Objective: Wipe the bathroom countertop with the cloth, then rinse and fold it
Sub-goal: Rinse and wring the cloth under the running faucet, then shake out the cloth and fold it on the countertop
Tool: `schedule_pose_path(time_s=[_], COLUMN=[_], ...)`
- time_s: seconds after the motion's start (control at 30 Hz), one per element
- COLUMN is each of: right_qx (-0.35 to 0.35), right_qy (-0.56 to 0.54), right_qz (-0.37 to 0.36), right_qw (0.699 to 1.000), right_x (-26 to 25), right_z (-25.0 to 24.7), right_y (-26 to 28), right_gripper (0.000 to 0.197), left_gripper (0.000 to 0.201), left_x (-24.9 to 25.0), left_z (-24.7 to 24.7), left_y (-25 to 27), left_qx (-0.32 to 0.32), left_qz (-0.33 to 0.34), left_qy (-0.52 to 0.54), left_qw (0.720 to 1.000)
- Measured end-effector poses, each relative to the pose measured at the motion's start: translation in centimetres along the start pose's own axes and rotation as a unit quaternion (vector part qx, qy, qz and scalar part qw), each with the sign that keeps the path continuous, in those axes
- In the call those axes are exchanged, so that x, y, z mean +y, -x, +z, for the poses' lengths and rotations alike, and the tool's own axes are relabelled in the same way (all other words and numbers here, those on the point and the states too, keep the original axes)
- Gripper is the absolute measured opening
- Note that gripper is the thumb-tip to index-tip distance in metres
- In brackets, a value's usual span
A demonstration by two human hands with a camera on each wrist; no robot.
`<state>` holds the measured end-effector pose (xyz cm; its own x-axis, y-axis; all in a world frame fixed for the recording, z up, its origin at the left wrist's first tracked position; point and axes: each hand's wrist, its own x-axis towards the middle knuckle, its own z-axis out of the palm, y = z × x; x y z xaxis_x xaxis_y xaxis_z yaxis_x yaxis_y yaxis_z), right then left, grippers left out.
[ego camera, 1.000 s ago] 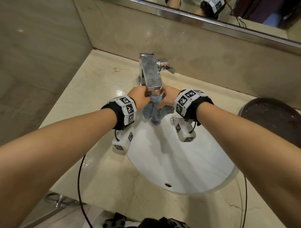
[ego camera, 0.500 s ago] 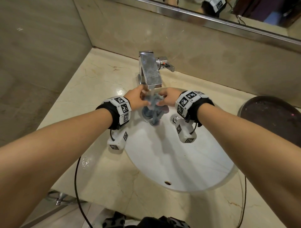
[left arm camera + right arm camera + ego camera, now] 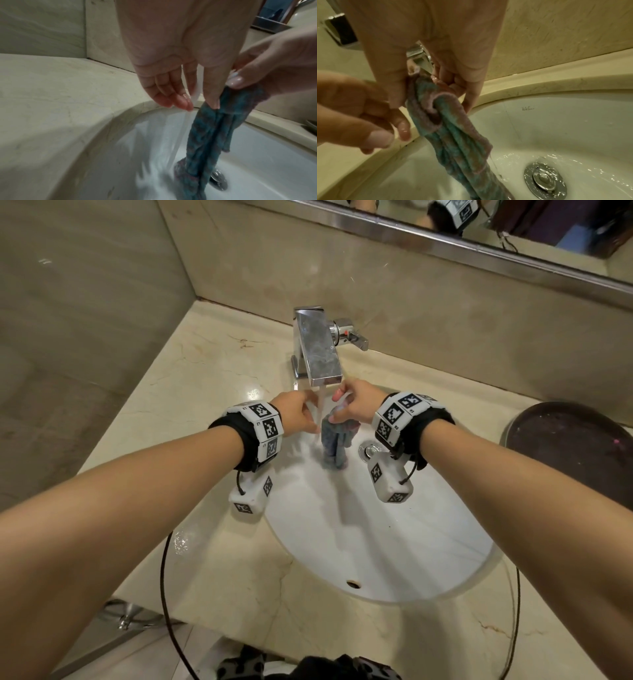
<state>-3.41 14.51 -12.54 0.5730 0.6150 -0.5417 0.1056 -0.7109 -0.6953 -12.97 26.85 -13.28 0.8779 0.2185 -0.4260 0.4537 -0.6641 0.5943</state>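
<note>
The teal-and-grey cloth (image 3: 335,444) hangs bunched in a long wet twist over the white sink basin (image 3: 376,546), just right of the water stream from the chrome faucet (image 3: 318,350). My right hand (image 3: 346,412) pinches the cloth's top between thumb and fingers, which shows close up in the right wrist view, right hand (image 3: 426,93) on cloth (image 3: 453,135). My left hand (image 3: 199,102) is beside the cloth (image 3: 207,142), fingers straight and pointing down in the running water, thumb lying against the fabric without gripping it.
Beige marble countertop (image 3: 212,364) surrounds the basin, with walls at the left and back and a mirror above. The drain (image 3: 368,449) lies under my right wrist. A dark round tray (image 3: 575,460) stands on the counter at the right. The faucet lever (image 3: 349,337) points right.
Both hands were gripping the cloth together under the spout. My left hand has let go and moved slightly left, and the cloth now hangs from my right hand alone.
</note>
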Motion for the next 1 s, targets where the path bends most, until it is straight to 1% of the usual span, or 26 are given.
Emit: schedule_pose_path(time_s=[0.07,0.1,0.17,0.2,0.23,0.3,0.33,0.4,0.43,0.47,0.5,0.57,0.63,0.67,0.83,0.9,1.0], right_qx=[-0.004,-0.003,0.004,0.008,0.014,0.022,0.028,0.050,0.073,0.106,0.150,0.230,0.269,0.271,0.290,0.279,0.240], right_qy=[-0.022,-0.028,-0.028,-0.029,-0.037,-0.055,-0.055,-0.059,-0.066,-0.071,-0.068,-0.055,-0.045,-0.040,0.001,-0.001,-0.001], right_qz=[-0.012,-0.022,-0.042,-0.046,-0.048,-0.045,-0.039,-0.019,-0.009,0.004,0.013,0.028,0.038,0.031,-0.012,-0.033,-0.047], right_qw=[1.000,0.999,0.999,0.998,0.998,0.997,0.997,0.997,0.995,0.992,0.986,0.971,0.961,0.961,0.957,0.960,0.970], right_x=[-0.5,-0.9,-1.4,-1.5,-1.6,-1.8,-1.8,-1.6,-1.3,-1.0,-0.8,-0.7,-0.8,-0.9,-1.6,-1.4,-1.0], right_z=[-0.2,-0.2,-0.1,0.1,0.2,0.3,0.2,-0.2,-0.5,-1.0,-1.4,-2.3,-2.9,-3.1,-2.7,-2.7,-2.9], right_y=[0.1,0.2,0.1,0.0,-0.1,-0.1,-0.1,-0.2,-0.3,-0.6,-0.8,-0.8,-0.8,-0.9,-1.4,-1.3,-0.7], right_gripper=[0.035,0.039,0.056,0.062,0.064,0.059,0.052,0.027,0.021,0.023,0.023,0.014,0.031,0.035,0.028,0.029,0.039], left_gripper=[0.050,0.050,0.046,0.043,0.039,0.031,0.029,0.030,0.030,0.030,0.029,0.026,0.026,0.026,0.028,0.027,0.025], left_x=[-0.2,-0.2,0.1,0.3,0.5,0.6,0.4,0.0,-0.2,-0.4,-0.6,-0.9,-0.8,-0.7,-0.2,0.0,0.6], left_z=[0.5,0.6,0.8,0.7,0.6,0.3,0.2,0.0,-0.1,-0.1,-0.1,-0.2,-0.2,-0.3,-0.1,0.1,0.4], left_y=[-0.1,-0.1,0.0,0.1,0.1,0.1,0.0,0.0,0.0,0.0,0.0,0.0,0.1,0.1,0.2,0.2,0.3], left_qx=[0.003,0.007,0.018,0.027,0.036,0.058,0.069,0.086,0.090,0.093,0.094,0.091,0.081,0.077,0.068,0.051,0.026], left_qz=[0.002,0.005,0.016,0.022,0.024,0.014,0.005,-0.012,-0.018,-0.022,-0.024,-0.024,-0.022,-0.022,-0.022,-0.016,0.009], left_qy=[0.000,0.009,0.043,0.056,0.055,0.024,0.011,0.006,0.012,0.018,0.022,0.029,0.037,0.038,0.007,0.002,-0.007], left_qw=[1.000,1.000,0.999,0.998,0.998,0.998,0.998,0.996,0.996,0.995,0.995,0.995,0.996,0.996,0.997,0.999,1.000])
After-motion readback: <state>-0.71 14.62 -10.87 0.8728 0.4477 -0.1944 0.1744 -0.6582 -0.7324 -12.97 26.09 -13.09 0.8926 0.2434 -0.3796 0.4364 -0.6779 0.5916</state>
